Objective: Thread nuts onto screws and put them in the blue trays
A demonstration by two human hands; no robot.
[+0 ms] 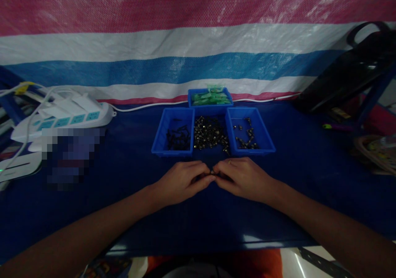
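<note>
Fingertip to fingertip, my left hand (187, 181) and my right hand (243, 178) meet above the blue table. Both pinch a small dark metal part (212, 172), mostly hidden by the fingers, so its exact kind does not show. Just beyond lies a pile of small brass-and-black metal parts (210, 133) between two blue trays. The left tray (157, 140) holds several thin black pieces (178, 138). In the right tray (262, 131) are several small shiny metal parts (250, 135), loosely scattered.
Behind the pile, a smaller blue tray (189, 99) holds green packets (212, 96). A white power strip (105, 115) with cables stands at the left. At the right are a black bottle (343, 71), a purple pen-like object (338, 127) and a basket (368, 156). A striped tarp (173, 69) hangs behind.
</note>
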